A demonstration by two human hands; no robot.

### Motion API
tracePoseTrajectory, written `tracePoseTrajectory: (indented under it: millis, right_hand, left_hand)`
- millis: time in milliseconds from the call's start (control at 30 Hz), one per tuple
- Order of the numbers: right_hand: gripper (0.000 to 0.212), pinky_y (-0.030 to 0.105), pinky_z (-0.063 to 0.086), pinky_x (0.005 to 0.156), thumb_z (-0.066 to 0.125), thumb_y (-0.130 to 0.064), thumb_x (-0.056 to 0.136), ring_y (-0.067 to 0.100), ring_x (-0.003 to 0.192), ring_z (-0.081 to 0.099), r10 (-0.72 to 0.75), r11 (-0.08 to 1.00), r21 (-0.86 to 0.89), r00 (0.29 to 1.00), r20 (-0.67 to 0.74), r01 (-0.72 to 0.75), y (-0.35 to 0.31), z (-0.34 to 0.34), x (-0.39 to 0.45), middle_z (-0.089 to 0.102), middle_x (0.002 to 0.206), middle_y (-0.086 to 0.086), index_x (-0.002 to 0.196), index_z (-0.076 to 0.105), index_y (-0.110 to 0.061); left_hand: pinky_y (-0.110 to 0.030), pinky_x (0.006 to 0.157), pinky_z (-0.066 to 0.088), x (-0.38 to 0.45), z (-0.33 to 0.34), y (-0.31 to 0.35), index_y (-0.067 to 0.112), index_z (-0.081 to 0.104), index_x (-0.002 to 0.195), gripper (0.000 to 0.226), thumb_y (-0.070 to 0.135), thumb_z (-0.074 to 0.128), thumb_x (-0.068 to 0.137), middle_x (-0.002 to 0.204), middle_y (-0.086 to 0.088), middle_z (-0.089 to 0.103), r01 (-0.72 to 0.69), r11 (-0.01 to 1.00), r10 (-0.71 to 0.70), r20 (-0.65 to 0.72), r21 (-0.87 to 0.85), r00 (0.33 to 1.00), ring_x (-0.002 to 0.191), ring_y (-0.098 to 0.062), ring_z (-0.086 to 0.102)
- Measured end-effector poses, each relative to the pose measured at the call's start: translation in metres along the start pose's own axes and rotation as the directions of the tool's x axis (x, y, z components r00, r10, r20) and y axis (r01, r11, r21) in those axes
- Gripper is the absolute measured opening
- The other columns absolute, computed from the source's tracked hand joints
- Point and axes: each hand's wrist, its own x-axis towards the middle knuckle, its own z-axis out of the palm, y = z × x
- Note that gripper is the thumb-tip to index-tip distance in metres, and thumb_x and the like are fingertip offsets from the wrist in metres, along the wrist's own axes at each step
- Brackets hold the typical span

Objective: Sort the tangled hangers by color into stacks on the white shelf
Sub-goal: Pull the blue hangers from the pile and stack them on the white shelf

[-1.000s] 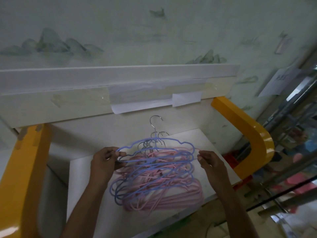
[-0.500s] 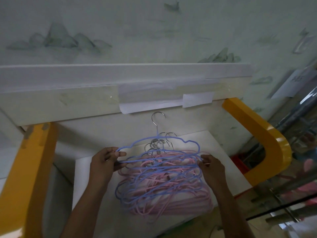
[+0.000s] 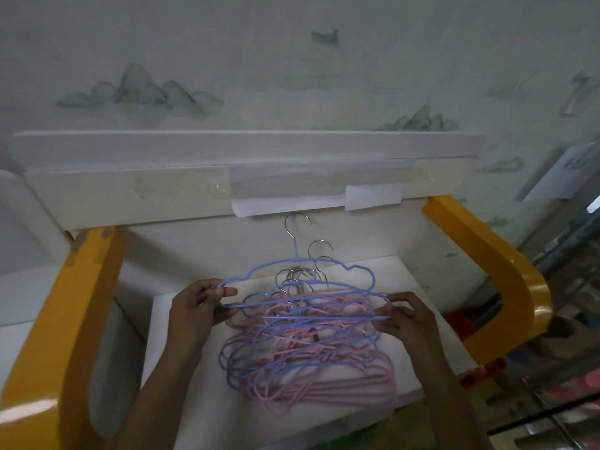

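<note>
A tangled pile of pink hangers [image 3: 341, 384] and blue hangers [image 3: 259, 358] lies on the white shelf [image 3: 181, 397], metal hooks pointing to the back wall. One blue hanger [image 3: 311, 264] is tilted up above the pile, its hook raised. My left hand [image 3: 194, 306] pinches that hanger's left end. My right hand [image 3: 406, 319] grips blue hanger bars at the pile's right side; I cannot tell whether they belong to the same hanger.
Yellow curved frame arms stand at the left [image 3: 65, 319] and right [image 3: 506, 280] of the shelf. A white upper shelf board [image 3: 162, 196] with taped paper [image 3: 373, 196] overhangs the back. Shop fixtures crowd the right edge.
My right hand has closed in from the shelf's right side onto the blue bars. The top blue hanger sits higher above the pile. The camera has shifted rightward.
</note>
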Motion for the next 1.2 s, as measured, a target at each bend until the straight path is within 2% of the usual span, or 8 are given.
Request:
tracePoseTrajectory:
  millis: [267,467,600,700,833,1000,1067,1200]
  right_hand:
    - [0.016,0.034,0.060,0.063,0.058,0.012,0.088,0.028,0.070,0.071,-0.056,0.994,0.099,0.996,0.067,0.049,-0.014,-0.027,-0.019,0.072,0.076,0.017,0.093,0.061,-0.003]
    - [0.015,0.033,0.061,0.064,0.059,0.008,0.090,0.030,0.071,0.072,-0.078,0.992,0.112,0.982,0.173,0.059,-0.024,-0.055,-0.045,0.073,0.080,0.017,0.103,0.058,0.002]
    - [0.016,0.032,0.060,0.067,0.060,0.001,0.092,0.032,0.078,0.072,-0.080,0.991,0.125,0.966,0.247,0.051,-0.022,-0.064,-0.069,0.072,0.088,0.020,0.108,0.062,-0.002]
    - [0.018,0.034,0.060,0.068,0.058,-0.003,0.094,0.035,0.077,0.072,-0.078,0.992,0.119,0.948,0.307,0.043,-0.019,-0.064,-0.086,0.073,0.092,0.019,0.112,0.063,-0.005]
    - [0.017,0.032,0.060,0.065,0.058,-0.004,0.094,0.034,0.075,0.072,-0.077,0.990,0.138,0.927,0.368,0.028,-0.019,-0.048,-0.109,0.073,0.091,0.019,0.110,0.063,-0.007]
    - [0.028,0.032,0.060,0.063,0.067,-0.015,0.082,0.031,0.075,0.072,-0.109,0.982,0.187,0.883,0.456,0.024,-0.036,-0.010,-0.139,0.074,0.085,0.016,0.107,0.061,-0.004]
    - [0.015,0.031,0.060,0.060,0.061,-0.002,0.089,0.028,0.072,0.072,-0.120,0.981,0.193,0.867,0.484,0.028,-0.037,0.010,-0.151,0.073,0.082,0.015,0.104,0.061,-0.003]
    - [0.020,0.033,0.060,0.058,0.057,0.007,0.089,0.024,0.070,0.072,-0.134,0.981,0.190,0.831,0.540,0.035,-0.038,0.056,-0.187,0.072,0.083,0.009,0.100,0.063,-0.009]
  left_hand:
    - [-0.027,0.061,0.059,-0.059,0.006,0.014,0.008,0.066,0.091,0.019,-0.002,0.051,0.095,0.078,-0.007,0.075,-0.065,0.997,0.061,-0.080,-0.044,0.995,0.065,-0.020,0.072]
    - [-0.025,0.058,0.059,-0.126,0.006,0.025,0.004,0.061,0.093,0.013,-0.003,0.050,0.096,0.072,-0.004,0.074,-0.095,0.990,0.077,-0.165,-0.103,0.983,0.061,-0.018,0.070]
    - [-0.026,0.062,0.060,-0.176,-0.002,0.026,0.001,0.063,0.098,0.011,0.000,0.053,0.096,0.082,-0.012,0.073,-0.138,0.987,0.113,-0.253,-0.080,0.961,0.072,-0.026,0.070]
    - [-0.026,0.061,0.060,-0.207,-0.017,0.024,-0.002,0.062,0.103,0.012,-0.001,0.052,0.096,0.083,-0.011,0.073,-0.147,0.987,0.121,-0.311,-0.060,0.943,0.070,-0.021,0.072]
    - [-0.028,0.062,0.060,-0.240,-0.047,0.031,-0.001,0.064,0.104,0.013,0.001,0.054,0.096,0.084,-0.011,0.073,-0.164,0.986,0.140,-0.370,-0.035,0.918,0.078,-0.027,0.070]
    - [-0.030,0.060,0.061,-0.273,-0.091,0.045,-0.005,0.062,0.102,0.012,-0.001,0.053,0.095,0.072,-0.006,0.073,-0.222,0.975,0.184,-0.459,-0.031,0.869,0.068,-0.024,0.068]
    - [-0.032,0.063,0.061,-0.288,-0.112,0.047,-0.008,0.060,0.104,0.013,-0.002,0.053,0.095,0.077,-0.011,0.073,-0.248,0.969,0.212,-0.488,-0.009,0.846,0.071,-0.023,0.070]
    - [-0.032,0.064,0.061,-0.315,-0.161,0.050,-0.007,0.061,0.104,0.013,0.000,0.053,0.095,0.088,-0.023,0.069,-0.268,0.963,0.219,-0.558,-0.006,0.800,0.078,-0.030,0.070]
